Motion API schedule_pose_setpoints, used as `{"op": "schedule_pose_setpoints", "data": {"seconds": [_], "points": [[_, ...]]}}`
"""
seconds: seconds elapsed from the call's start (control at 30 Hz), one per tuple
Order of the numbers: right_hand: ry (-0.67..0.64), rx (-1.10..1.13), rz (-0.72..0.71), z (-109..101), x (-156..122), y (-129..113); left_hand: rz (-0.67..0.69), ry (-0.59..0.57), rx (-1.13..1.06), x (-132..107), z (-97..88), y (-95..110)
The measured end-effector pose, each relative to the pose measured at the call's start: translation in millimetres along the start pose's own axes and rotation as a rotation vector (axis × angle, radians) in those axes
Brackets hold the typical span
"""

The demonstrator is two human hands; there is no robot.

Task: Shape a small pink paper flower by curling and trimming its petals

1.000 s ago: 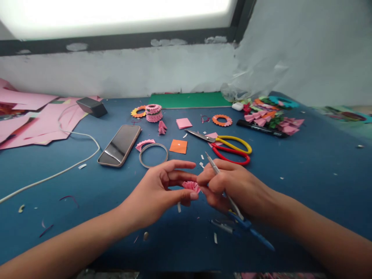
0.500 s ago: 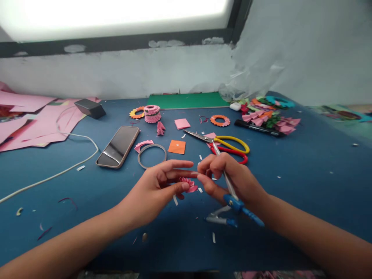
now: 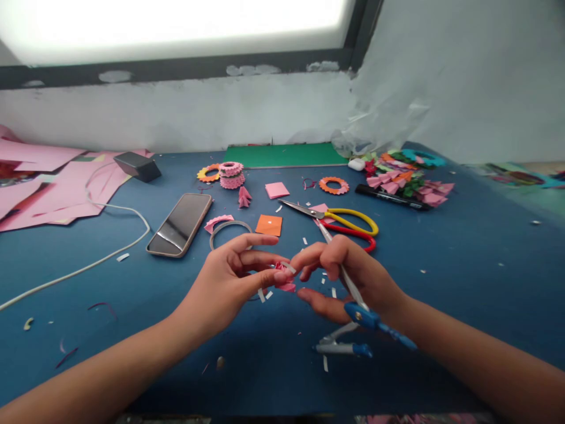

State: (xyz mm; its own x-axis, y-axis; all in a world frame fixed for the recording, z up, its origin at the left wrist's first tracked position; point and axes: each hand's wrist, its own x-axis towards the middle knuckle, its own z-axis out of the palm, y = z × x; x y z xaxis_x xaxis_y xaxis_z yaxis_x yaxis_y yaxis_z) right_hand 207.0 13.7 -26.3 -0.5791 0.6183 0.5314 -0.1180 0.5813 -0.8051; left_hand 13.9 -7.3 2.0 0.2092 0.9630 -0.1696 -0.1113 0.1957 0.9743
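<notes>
Paper [image 3: 286, 287], pink, folded, clamped between left fingers [image 3: 263, 279], right fingers [image 3: 311, 253] beside it, holding compass [image 3: 361, 315]

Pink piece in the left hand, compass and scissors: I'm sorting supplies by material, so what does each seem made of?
Pink piece: probably matte paper, going by its pleats. Compass: smooth grey leg, metal or plastic; solid-blue hinge, likely plastic. Scissors: grey blades with a sheen, likely steel; evenly coloured yellow and red handles suggest smooth plastic.

Bare left hand [image 3: 223, 280], bare right hand [image 3: 366, 277]; slender fingers [image 3: 258, 240], bare forearms [image 3: 126, 363]
</notes>
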Motion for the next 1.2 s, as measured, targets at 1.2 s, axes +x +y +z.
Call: {"op": "schedule_pose_setpoints", "data": {"seconds": [1.2], "points": [[0.162, -0.079, 0.179, 10.1, 4.2, -2.8, 0.260, 0.166, 0.363, -10.1, 5.0, -3.7]]}}
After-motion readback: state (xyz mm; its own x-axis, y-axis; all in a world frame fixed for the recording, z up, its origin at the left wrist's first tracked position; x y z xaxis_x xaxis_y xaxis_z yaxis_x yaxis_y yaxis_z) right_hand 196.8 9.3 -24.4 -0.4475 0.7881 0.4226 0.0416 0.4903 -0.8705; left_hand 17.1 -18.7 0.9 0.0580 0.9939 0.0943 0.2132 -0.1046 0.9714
